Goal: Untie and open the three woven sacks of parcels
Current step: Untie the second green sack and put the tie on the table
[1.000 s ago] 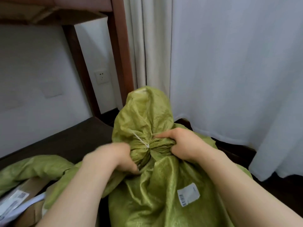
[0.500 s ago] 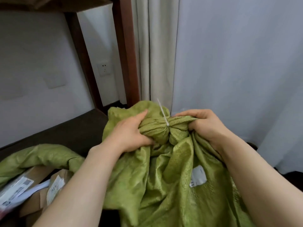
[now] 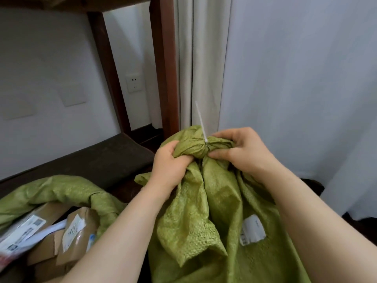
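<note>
**Neck tipped over, tie still biting**

The bunched top of the green sack stood upright a second ago; now it's rolled onto its side, and the white zip tie has swung round so its tail pokes straight up between the hands. The left hand is clamped on the bunched mouth of the sack. The right hand pinches the gathered neck on the other side of the tie, thumb underneath. The hands sit close together with only the knot of fabric between them.

The sack sits right in front of the person, label facing up. To the left, another sack lies open, showing its parcels. By my reading, the tie is now exposed for working, but it is still cinched tight, so this sack isn't open yet.
</note>
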`<control>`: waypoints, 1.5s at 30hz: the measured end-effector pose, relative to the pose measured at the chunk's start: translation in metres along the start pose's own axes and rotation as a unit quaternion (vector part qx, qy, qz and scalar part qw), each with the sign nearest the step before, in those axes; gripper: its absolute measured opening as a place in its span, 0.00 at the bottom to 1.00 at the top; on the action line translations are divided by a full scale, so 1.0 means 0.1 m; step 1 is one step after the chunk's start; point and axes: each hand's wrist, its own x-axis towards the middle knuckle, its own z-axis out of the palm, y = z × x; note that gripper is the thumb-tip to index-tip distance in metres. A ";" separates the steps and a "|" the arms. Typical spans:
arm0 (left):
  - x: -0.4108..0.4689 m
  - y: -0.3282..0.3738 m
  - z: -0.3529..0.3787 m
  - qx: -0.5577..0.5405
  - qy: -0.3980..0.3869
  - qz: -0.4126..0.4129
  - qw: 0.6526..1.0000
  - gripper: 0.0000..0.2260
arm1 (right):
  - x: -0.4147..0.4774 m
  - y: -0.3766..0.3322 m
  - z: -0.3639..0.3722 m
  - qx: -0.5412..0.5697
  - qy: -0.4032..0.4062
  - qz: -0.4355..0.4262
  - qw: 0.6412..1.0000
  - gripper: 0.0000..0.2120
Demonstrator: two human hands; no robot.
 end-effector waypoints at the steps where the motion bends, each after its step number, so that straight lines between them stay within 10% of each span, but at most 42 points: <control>1: 0.00 -0.05 0.00 0.082 -0.002 0.040 0.996 0.13 | -0.02 0.03 -0.01 0.049 -0.012 0.038 0.998 0.13; 4: -0.02 -0.18 -0.01 0.386 0.031 0.185 0.903 0.33 | -0.07 0.10 -0.02 0.107 -0.050 0.105 0.987 0.12; 7: -0.03 -0.17 0.01 0.455 0.017 0.336 0.825 0.41 | -0.05 0.08 -0.03 0.119 -0.045 0.114 0.985 0.10; 12: -0.03 -0.03 0.03 0.331 -0.167 0.219 0.903 0.37 | -0.03 0.09 -0.12 0.108 -0.061 0.139 0.983 0.13; 18: 0.00 -0.03 0.05 0.321 -0.106 0.189 0.922 0.30 | -0.02 -0.08 -0.03 -0.189 0.032 0.003 0.982 0.21; 21: 0.04 -0.01 0.03 0.247 -0.073 0.132 0.957 0.34 | -0.03 -0.24 -0.02 -0.161 0.157 -0.110 0.968 0.10; 26: 0.01 -0.02 0.06 0.195 -0.054 0.088 0.975 0.42 | -0.03 -0.14 0.04 -0.183 -0.002 0.064 0.981 0.22; 35: 0.00 0.05 -0.02 0.213 -0.197 -0.012 0.957 0.49 | 0.04 0.25 0.10 -0.082 -0.038 0.032 0.995 0.10; 41: -0.03 0.31 0.01 0.250 0.054 0.294 0.921 0.10 | 0.10 0.29 0.11 -0.154 -0.019 0.002 0.988 0.08; 45: -0.04 0.26 0.08 0.304 0.014 0.264 0.915 0.05 | 0.12 0.26 0.13 -0.190 -0.021 -0.030 0.981 0.10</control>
